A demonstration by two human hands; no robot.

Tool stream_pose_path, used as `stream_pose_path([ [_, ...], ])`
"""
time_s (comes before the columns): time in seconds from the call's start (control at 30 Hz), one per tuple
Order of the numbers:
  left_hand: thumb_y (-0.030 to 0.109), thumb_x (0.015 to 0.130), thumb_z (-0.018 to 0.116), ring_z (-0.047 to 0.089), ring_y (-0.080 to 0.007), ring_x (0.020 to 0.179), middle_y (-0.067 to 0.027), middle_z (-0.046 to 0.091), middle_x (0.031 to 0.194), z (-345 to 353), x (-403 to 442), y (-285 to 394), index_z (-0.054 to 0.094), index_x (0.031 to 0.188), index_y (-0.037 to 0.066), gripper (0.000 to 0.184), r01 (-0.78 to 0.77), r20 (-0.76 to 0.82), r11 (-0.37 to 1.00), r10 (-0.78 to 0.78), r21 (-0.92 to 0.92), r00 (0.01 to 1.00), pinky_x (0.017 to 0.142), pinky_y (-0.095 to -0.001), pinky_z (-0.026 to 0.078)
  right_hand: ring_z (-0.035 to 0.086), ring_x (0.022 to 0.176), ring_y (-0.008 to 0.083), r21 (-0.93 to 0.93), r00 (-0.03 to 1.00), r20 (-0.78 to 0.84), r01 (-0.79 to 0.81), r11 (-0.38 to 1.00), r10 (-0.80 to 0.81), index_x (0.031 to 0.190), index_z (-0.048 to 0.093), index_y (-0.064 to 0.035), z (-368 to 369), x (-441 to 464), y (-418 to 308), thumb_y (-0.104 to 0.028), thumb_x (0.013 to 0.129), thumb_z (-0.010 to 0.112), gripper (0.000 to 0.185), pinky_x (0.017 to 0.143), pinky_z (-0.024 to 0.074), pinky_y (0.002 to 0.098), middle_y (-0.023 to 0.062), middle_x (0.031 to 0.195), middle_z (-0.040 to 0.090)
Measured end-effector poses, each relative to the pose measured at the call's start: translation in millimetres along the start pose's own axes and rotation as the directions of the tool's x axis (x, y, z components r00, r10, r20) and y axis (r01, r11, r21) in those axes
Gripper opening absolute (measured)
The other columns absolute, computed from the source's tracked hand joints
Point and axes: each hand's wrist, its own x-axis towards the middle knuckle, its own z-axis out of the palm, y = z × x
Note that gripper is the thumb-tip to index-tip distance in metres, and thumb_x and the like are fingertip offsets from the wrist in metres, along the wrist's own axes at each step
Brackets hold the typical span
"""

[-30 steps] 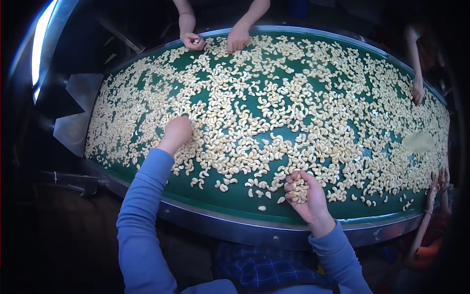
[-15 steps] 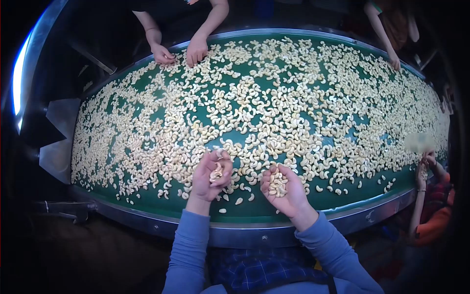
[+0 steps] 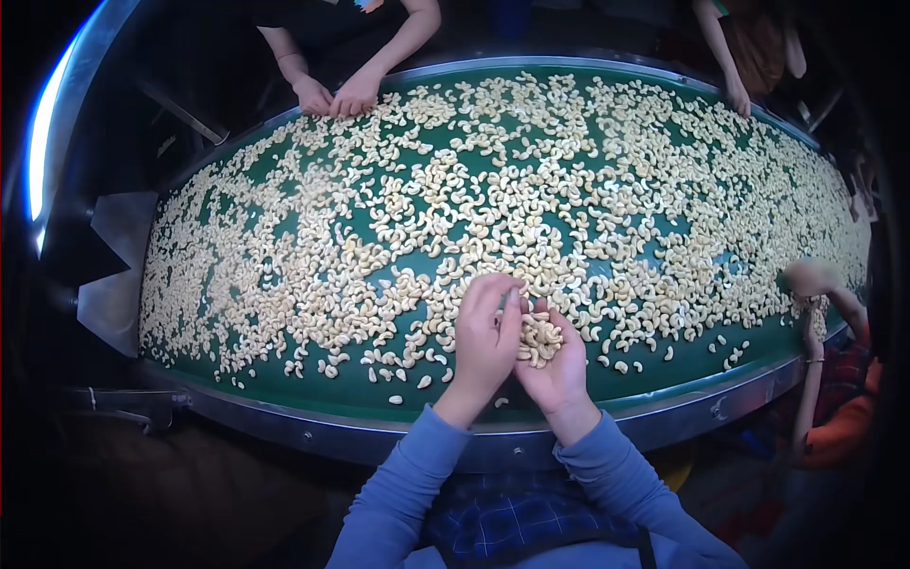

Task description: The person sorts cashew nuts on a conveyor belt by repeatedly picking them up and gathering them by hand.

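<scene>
My right hand (image 3: pixel 557 379) is cupped palm up around a small heap of cashew nuts (image 3: pixel 540 339), just above the near side of the green belt. Against it, on the left, is my left hand (image 3: pixel 486 337), its back towards me and its fingers curled over beside the heap. Whatever lies inside the left fingers is hidden. Pale loose cashew nuts (image 3: pixel 455 199) are spread across the belt beyond both hands, and a few lie singly near the front edge.
A metal rim (image 3: pixel 379 429) edges the green belt (image 3: pixel 322 391). Across it, a person's two hands (image 3: pixel 336 98) touch nuts at the far left; another person's hand (image 3: pixel 739 100) reaches in at the far right. At the near right, a co-worker's hand (image 3: pixel 813 322) holds nuts.
My left hand has moved right, from apart to against my right hand, and turned its back to me. The nuts on the belt have shifted left. The far-left person's hands have come together.
</scene>
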Motion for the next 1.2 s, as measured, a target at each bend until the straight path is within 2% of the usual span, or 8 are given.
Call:
stream_pose_path([
  [0.33, 0.010, 0.082, 0.070, 0.060, -0.0259, 0.080, -0.0107, 0.065, 0.086, 18, 30, -61, 0.068, 0.090, 0.001, 0.013, -0.223, 0.254, 0.839, 0.105, 0.497, 0.962, 0.075, -0.0373, 0.048, 0.049, 0.127, 0.0280, 0.066, 0.994, -0.104, -0.011, 0.998, 0.018, 0.133, 0.051, -0.0072, 15, -23, -54, -0.022, 0.100, 0.040, 0.037, 0.110, 0.0371, 0.0471, 0.0127, 0.135, 0.053],
  [0.43, 0.009, 0.085, 0.068, 0.061, -0.0184, 0.086, -0.0072, 0.064, 0.085, 15, 22, -38, 0.068, 0.093, 0.000, 0.012, 0.192, 0.209, 0.958, -0.237, 0.214, 0.949, 0.078, -0.0326, 0.048, 0.050, 0.125, 0.0271, 0.039, 0.992, -0.118, -0.027, 0.999, 0.032, 0.132, 0.052, -0.0070, 10, -25, -70, -0.023, 0.100, 0.041, 0.037, 0.110, 0.0375, 0.0472, 0.0129, 0.133, 0.054],
  [0.57, 0.008, 0.089, 0.066, 0.063, -0.0137, 0.086, -0.0070, 0.064, 0.093, 16, 1, 17, 0.066, 0.105, -0.001, 0.018, 0.018, 0.390, 1.000, -0.010, -0.017, 0.921, 0.074, -0.0239, 0.049, 0.053, 0.121, 0.0273, 0.047, 0.986, -0.117, -0.116, 0.992, 0.120, 0.122, 0.058, -0.0085, 8, -31, -80, -0.024, 0.100, 0.043, 0.031, 0.104, 0.0432, 0.0460, 0.0109, 0.125, 0.058],
  [0.83, 0.006, 0.088, 0.065, 0.066, -0.0180, 0.077, -0.0104, 0.066, 0.089, 27, 32, -41, 0.068, 0.097, -0.002, 0.012, 0.066, 0.011, 0.944, -0.073, 0.323, 0.997, 0.070, -0.0281, 0.052, 0.051, 0.079, 0.0161, 0.260, 0.951, -0.078, -0.270, 0.927, 0.299, 0.090, 0.053, -0.0088, 14, -104, -152, -0.024, 0.100, 0.043, 0.021, 0.069, 0.0472, 0.0311, 0.0024, 0.083, 0.047],
  [0.97, 0.003, 0.082, 0.068, 0.065, -0.0258, 0.076, -0.0140, 0.065, 0.085, 40, 35, -59, 0.067, 0.090, -0.001, 0.009, -0.079, 0.169, 0.842, -0.014, 0.534, 0.985, 0.070, -0.0338, 0.052, 0.053, 0.079, 0.0190, -0.160, 0.987, 0.026, -0.154, 0.975, 0.161, 0.084, 0.053, -0.0067, 0, -193, -242, -0.029, 0.099, 0.044, 0.028, 0.067, 0.0474, 0.0309, 0.0056, 0.083, 0.048],
  [1.03, 0.002, 0.079, 0.068, 0.062, -0.0327, 0.077, -0.0158, 0.063, 0.081, 46, 37, -58, 0.064, 0.085, 0.000, 0.007, -0.046, 0.171, 0.843, -0.055, 0.536, 0.984, 0.071, -0.0402, 0.050, 0.058, 0.082, 0.0241, -0.680, 0.999, 0.046, 0.040, 0.732, -0.012, 0.083, 0.056, -0.0037, 3, -243, -278, -0.031, 0.097, 0.046, 0.033, 0.072, 0.0494, 0.0338, 0.0099, 0.086, 0.054],
  [1.1, 0.003, 0.080, 0.067, 0.063, -0.0322, 0.079, -0.0158, 0.064, 0.081, 48, 41, -47, 0.064, 0.085, 0.000, 0.006, -0.010, 0.207, 0.788, -0.149, 0.616, 0.967, 0.072, -0.0400, 0.050, 0.062, 0.085, 0.0256, -0.974, 0.991, 0.100, 0.115, 0.195, -0.083, 0.088, 0.065, 0.0032, 14, -277, -305, -0.031, 0.095, 0.052, 0.038, 0.080, 0.0497, 0.0344, 0.0126, 0.089, 0.062],
  [1.2, 0.002, 0.083, 0.063, 0.063, -0.0327, 0.081, -0.0158, 0.063, 0.083, 50, 44, -47, 0.064, 0.091, 0.001, 0.008, 0.022, 0.228, 0.730, -0.243, 0.683, 0.943, 0.074, -0.0403, 0.050, 0.060, 0.082, 0.0183, -0.847, 0.856, -0.058, -0.315, -0.428, -0.514, 0.090, 0.067, 0.0016, -11, -299, -342, -0.021, 0.092, 0.060, 0.023, 0.076, 0.0481, 0.0308, 0.0059, 0.088, 0.065],
])
